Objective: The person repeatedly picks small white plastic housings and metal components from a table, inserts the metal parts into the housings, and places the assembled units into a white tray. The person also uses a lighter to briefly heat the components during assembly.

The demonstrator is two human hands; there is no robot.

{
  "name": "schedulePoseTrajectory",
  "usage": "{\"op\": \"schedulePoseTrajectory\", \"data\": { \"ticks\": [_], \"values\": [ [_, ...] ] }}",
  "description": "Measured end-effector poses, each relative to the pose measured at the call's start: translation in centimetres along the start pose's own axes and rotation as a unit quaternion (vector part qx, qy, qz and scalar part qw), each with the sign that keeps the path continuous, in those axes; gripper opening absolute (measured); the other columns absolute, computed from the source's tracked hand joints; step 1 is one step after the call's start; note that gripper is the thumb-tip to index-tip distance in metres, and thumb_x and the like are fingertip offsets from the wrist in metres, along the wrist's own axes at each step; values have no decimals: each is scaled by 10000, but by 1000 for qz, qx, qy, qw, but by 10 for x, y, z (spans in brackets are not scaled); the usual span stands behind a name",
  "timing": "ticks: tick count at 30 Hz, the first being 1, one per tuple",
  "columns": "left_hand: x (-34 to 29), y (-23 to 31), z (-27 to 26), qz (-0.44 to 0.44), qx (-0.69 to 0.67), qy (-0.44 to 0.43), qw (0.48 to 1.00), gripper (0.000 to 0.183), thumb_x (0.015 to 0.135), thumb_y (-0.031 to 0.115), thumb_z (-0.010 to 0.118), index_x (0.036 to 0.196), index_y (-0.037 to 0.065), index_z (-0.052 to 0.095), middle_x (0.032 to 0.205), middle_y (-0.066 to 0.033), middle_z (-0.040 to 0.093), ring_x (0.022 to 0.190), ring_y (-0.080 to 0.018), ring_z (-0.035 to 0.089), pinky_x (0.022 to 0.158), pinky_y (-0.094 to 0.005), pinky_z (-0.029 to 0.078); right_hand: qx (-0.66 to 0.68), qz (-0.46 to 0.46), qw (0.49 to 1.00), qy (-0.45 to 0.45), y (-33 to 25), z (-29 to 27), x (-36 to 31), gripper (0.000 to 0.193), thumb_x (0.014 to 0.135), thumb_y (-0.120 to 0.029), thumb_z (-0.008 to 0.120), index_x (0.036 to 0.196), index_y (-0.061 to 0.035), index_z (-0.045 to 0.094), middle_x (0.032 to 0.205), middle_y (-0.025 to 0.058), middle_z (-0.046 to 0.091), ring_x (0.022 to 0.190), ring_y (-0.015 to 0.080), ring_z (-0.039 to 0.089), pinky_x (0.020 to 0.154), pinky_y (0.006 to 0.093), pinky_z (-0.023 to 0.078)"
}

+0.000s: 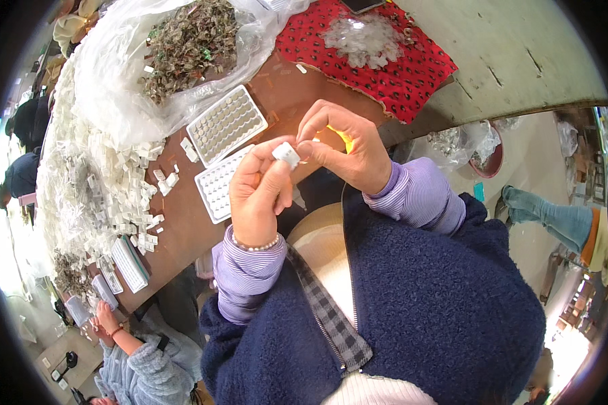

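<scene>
Between the thumb and fingers of my left hand is a small white plastic card, held up above the table edge. A beaded bracelet circles that wrist. Close to the card's right side, my right hand has its thumb and index finger pinched together. Whatever those fingertips hold, if anything, is too small to make out. Beyond my left hand lie two white trays on the brown table: one tray has rows of round cavities, and the nearer tray has rows of small marks.
A large heap of small white pieces covers the table's left. Behind it, a clear plastic bag holds brownish-green bits. Clear pieces lie on a red spotted cloth. A co-worker's hands are at lower left.
</scene>
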State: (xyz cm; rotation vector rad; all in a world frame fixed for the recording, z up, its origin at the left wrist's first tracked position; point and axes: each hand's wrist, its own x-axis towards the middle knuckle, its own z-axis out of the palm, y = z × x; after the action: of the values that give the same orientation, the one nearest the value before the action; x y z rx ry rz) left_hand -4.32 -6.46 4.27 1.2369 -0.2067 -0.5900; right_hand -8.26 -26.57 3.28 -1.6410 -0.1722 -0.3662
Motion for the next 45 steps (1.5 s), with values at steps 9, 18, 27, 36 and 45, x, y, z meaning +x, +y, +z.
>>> {"op": "schedulePoseTrajectory", "data": {
  "ticks": [9,18,27,36,45],
  "values": [
    [-4,-8,-4,16,-6,10,1000,360,1111,201,603,1393,-4,693,910,21,690,568,-15,447,494,-185,312,-198,-182,962,-42,-10,-4,13,158,840,14,776,922,-60,662,1014,59,718,991,279,681,1085,522,524],
    [0,-8,-26,-8,-14,53,998,311,1006,109,757,1301,13,748,907,19,723,632,-8,505,550,-168,347,-241,-194,943,-127,-7,10,44,131,829,-53,814,872,-67,691,940,54,695,932,262,687,897,423,526],
    [5,3,-71,-18,-288,79,954,438,1110,430,504,1309,56,617,1315,-168,688,1105,-215,680,763,-334,615,-514,-157,842,-42,85,53,190,210,956,-265,725,950,-60,772,921,125,707,914,334,714,817,438,552],
    [6,2,-73,-52,-316,56,946,303,1147,331,514,1089,51,612,954,-26,548,729,-78,453,454,-172,327,-404,-164,900,-4,84,27,212,92,924,-139,679,963,-64,714,911,151,723,826,329,723,739,417,560],
    [15,3,-44,-3,-16,121,993,364,1112,231,609,1398,8,633,889,-23,673,567,-27,412,470,-193,301,-333,-209,915,-91,27,-13,94,110,865,-30,685,960,-84,701,854,128,628,768,381,679,658,456,557]
  ]
}}
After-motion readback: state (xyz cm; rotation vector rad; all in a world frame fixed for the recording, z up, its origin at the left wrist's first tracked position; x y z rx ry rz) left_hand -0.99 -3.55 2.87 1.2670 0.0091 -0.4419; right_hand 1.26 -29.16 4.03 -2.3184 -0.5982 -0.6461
